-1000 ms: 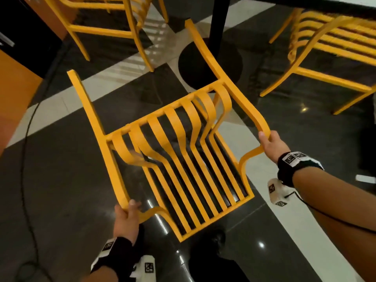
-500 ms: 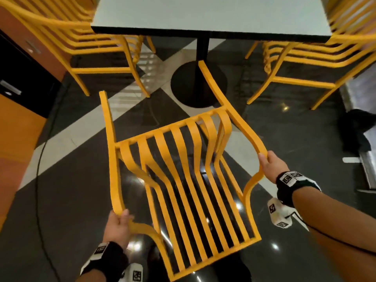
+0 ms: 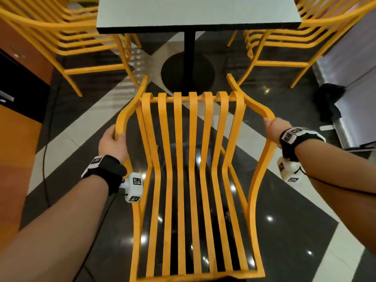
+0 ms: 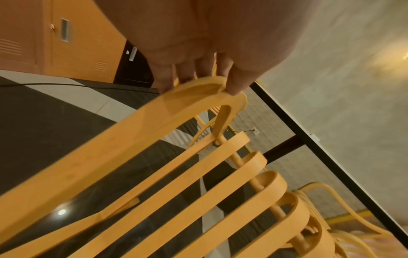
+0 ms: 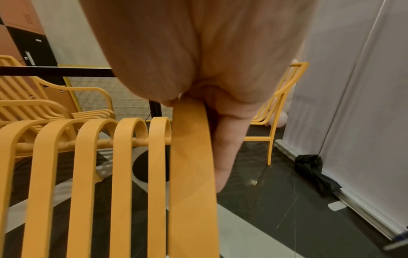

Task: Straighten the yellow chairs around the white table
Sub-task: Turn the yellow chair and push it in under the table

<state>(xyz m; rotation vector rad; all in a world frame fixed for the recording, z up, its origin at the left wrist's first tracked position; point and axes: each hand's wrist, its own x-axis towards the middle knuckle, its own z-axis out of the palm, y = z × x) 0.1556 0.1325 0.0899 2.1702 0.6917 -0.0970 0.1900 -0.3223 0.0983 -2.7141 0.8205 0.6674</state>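
A yellow slatted chair (image 3: 193,159) stands right in front of me, squared to the white table (image 3: 195,13) ahead. My left hand (image 3: 113,139) grips the chair's left armrest (image 4: 198,89), fingers curled over its curved top. My right hand (image 3: 273,129) grips the right armrest (image 5: 192,139), thumb on top and fingers down its outer side. The chair's front legs point toward the table's black round base (image 3: 187,72). Two more yellow chairs flank the table: one at the left (image 3: 67,37), one at the right (image 3: 295,37).
Orange and black lockers (image 3: 14,82) line the left side, with a black cable (image 3: 45,159) on the floor beside them. A dark bag (image 3: 329,102) lies at the right by a white partition (image 3: 350,58). The floor is glossy black tile with white bands.
The chair has swung from a diagonal tilt to face the table squarely. Both hands kept their grip on the armrests and rose with it; the view lifted toward the table.
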